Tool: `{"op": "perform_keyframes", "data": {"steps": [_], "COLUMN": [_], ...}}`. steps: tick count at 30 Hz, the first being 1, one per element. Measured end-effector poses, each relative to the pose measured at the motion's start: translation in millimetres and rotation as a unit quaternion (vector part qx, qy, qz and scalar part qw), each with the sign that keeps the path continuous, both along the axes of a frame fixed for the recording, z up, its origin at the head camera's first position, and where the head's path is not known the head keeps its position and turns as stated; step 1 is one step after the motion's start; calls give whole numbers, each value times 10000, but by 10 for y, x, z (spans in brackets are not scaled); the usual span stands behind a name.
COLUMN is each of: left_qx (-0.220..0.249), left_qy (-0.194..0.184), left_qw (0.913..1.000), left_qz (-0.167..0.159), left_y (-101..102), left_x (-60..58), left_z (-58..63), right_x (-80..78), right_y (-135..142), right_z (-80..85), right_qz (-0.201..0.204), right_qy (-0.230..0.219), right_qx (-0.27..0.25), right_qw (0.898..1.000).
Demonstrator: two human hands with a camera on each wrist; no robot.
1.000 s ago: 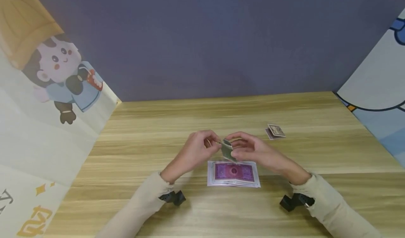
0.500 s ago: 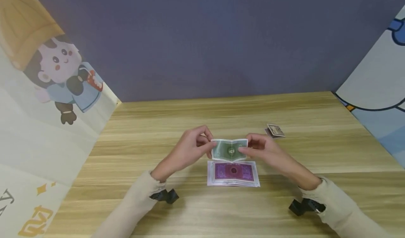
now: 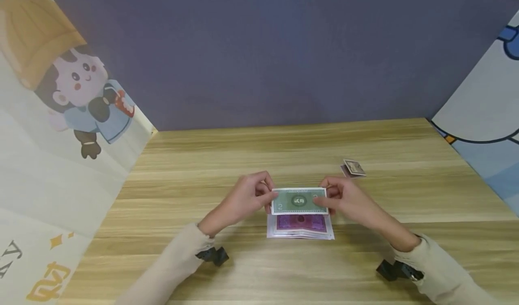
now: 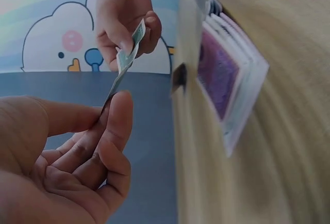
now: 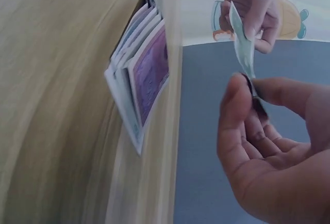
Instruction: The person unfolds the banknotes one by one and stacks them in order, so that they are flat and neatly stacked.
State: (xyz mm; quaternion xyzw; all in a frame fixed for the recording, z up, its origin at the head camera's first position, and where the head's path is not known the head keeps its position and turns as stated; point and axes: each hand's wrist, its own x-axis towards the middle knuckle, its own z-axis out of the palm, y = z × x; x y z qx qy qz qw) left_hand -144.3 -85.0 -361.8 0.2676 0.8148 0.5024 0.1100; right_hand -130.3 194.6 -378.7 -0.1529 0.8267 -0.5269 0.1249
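A green banknote (image 3: 299,202) with a "2" printed on it is stretched flat between both hands. My left hand (image 3: 252,194) pinches its left end between thumb and fingers, and my right hand (image 3: 345,200) pinches the right end. Seen nearly edge-on in the left wrist view, the banknote (image 4: 125,59) runs from one hand to the other. Just below it in the head view lies a pile of banknotes (image 3: 301,229), a purple one on top, its upper part covered by the green note. The right wrist view shows the pile (image 5: 149,74) resting in several uneven layers.
A small folded brownish note (image 3: 354,168) stands partly open on the wooden table (image 3: 194,161), beyond the right hand. A dark blue-grey panel (image 3: 284,52) rises along the table's back edge. Walls with cartoon prints (image 3: 81,84) flank both sides.
The green banknote, first folded between the fingertips, has been unfolded and pulled flat. The hands have spread apart and come slightly nearer, so the note now overlaps the pile's top edge.
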Motion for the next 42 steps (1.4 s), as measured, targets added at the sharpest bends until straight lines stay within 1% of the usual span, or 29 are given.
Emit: {"op": "perform_keyframes", "data": {"steps": [3, 5, 8, 12, 17, 21, 23, 25, 29, 33, 37, 39, 42], "left_qx": [-3, -6, -147, -431, -620, -905, -1023, -1078, -1170, -1322, -1420, -1438, -1461], "left_qy": [-129, -136, -176, -406, -701, -909, -954, -912, -642, -418, -359, -369, -419], "left_qw": [9999, 9998, 9995, 9976, 9948, 9910, 9895, 9894, 9904, 9896, 9885, 9881, 9876], "left_qz": [-58, -124, -236, -370, -398, -381, -363, -338, -368, -388, -381, -392, -398], "left_y": [28, 49, 75, 97, 96, 96, 99, 103, 115, 120, 119, 121, 124], "left_x": [-26, -42, -58, -58, -56, -62, -66, -71, -81, -88, -96, -100, -104], "left_z": [-65, -94, -142, -229, -348, -424, -453, -474, -502, -511, -511, -515, -525], "right_x": [-10, -18, -40, -70, -72, -59, -53, -52, -50, -36, -20, -13, -5], "right_y": [22, 33, 42, 44, 35, 12, 4, -4, -16, -29, -36, -36, -31], "right_z": [-24, -31, -45, -98, -172, -217, -232, -242, -245, -234, -230, -232, -238], "right_qz": [152, 265, 403, 645, 949, 1031, 1045, 1026, 996, 967, 907, 897, 928], "right_qy": [-253, -311, -212, -103, -129, -100, -46, 5, 138, 286, 503, 562, 527], "right_qx": [-47, -4, 281, 720, 830, 955, 1043, 1131, 1284, 1619, 2025, 2131, 2139], "right_qw": [9996, 9992, 9986, 9953, 9919, 9900, 9890, 9883, 9866, 9816, 9738, 9713, 9710]}}
